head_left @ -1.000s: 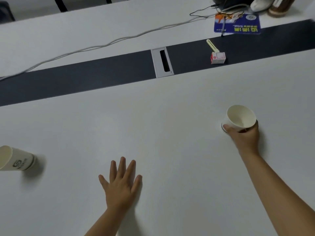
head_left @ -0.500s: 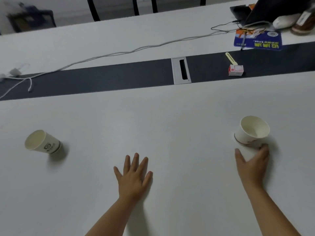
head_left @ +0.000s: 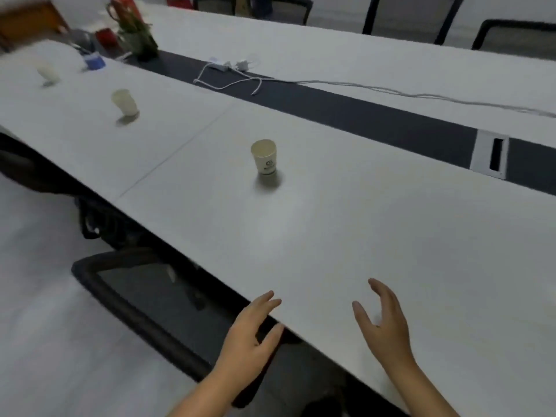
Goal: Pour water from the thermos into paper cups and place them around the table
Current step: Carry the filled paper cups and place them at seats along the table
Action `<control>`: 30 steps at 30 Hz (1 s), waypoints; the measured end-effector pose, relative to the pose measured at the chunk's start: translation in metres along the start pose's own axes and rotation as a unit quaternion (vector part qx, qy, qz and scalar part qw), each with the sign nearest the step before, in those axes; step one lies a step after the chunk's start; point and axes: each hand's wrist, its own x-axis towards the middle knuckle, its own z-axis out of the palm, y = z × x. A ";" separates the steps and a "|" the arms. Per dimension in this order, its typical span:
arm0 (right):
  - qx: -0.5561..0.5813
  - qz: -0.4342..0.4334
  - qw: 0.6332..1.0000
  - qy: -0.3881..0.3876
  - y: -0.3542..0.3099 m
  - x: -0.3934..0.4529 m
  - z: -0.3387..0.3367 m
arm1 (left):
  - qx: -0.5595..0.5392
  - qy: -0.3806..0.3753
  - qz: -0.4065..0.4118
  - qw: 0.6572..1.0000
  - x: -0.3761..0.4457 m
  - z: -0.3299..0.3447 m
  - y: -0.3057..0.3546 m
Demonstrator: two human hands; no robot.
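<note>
Nothing gripped: left hand (head_left: 251,332) empty, fingers loosely spread at the table (head_left: 376,236) edge; right hand (head_left: 383,320) empty too, fingers relaxed and slightly curved just above the top.

Three cups upright in a row along the near side: near cup (head_left: 264,157) well ahead of the hands, mid cup (head_left: 124,101) farther left, far cup (head_left: 48,73) blurred near the far end. Water level in each: cannot tell. Thermos not in view.

Risks, as judged:
- fast head turn, frame smeared at left; a hasty reach could knock a light cup and spill
- cable (head_left: 391,91) and charger (head_left: 224,66) on the dark strip (head_left: 361,115); spilled water running that way would reach the electrics and the grommet (head_left: 490,158)
- chair (head_left: 126,296) tucked close under the edge by the left hand; easy to catch while moving along

Surface: long white top, smooth, seam between panels, dark centre strip. Plant (head_left: 135,28) and small blue object (head_left: 94,61) at the far end, details blurred. More chairs (head_left: 511,34) on the opposite side. Pale floor
</note>
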 end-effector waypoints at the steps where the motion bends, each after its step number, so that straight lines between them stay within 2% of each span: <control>1: 0.006 -0.021 0.999 -0.024 -0.018 -0.008 0.018 | -0.019 0.051 -0.022 0.998 -0.025 -0.018 -0.012; 4: 0.032 -0.081 0.992 -0.094 -0.069 -0.046 0.079 | -0.071 0.196 -0.091 0.974 -0.106 -0.066 -0.055; 8: 0.082 -0.128 0.969 -0.193 -0.117 -0.123 0.169 | -0.142 0.318 -0.206 0.915 -0.219 -0.111 -0.116; 14: 0.032 -0.148 0.897 -0.416 -0.149 -0.237 0.294 | -0.188 0.435 -0.351 0.808 -0.352 -0.145 -0.189; 16: 0.000 -0.144 0.866 -0.479 -0.150 -0.254 0.320 | -0.176 0.461 -0.375 0.785 -0.371 -0.154 -0.209; 19: -0.019 -0.107 0.845 -0.524 -0.154 -0.253 0.351 | -0.173 0.506 -0.392 0.748 -0.374 -0.171 -0.238; 23: -0.040 -0.071 0.845 -0.529 -0.173 -0.225 0.403 | -0.257 0.530 -0.401 0.702 -0.342 -0.219 -0.288; 27: -0.035 -0.103 0.860 -0.498 -0.230 -0.186 0.495 | -0.274 0.521 -0.378 0.714 -0.292 -0.310 -0.350; 30: -0.019 -0.137 0.850 -0.508 -0.303 -0.155 0.576 | -0.266 0.525 -0.354 0.727 -0.249 -0.397 -0.386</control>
